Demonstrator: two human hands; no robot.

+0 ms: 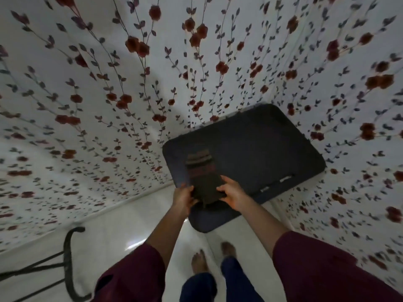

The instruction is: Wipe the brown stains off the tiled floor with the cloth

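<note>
A white curtain (109, 83) printed with red flowers and dark leafy vines fills the upper and side parts of the frame. Below it, right of centre, lies a dark mat (257, 149) on the pale tiled floor (122, 227), which shows in the lower middle. At lower left stands a black metal frame (67, 253), possibly a stool or chair. Just below centre, 2 hands hold the cloth (204, 177), a dark, striped, folded piece, blurred in this view: the left hand (184, 198) has its fingers curled round the cloth's left edge, the right hand (232, 194) grips its right edge. 2 bare feet (199, 261) show at the bottom.
</note>
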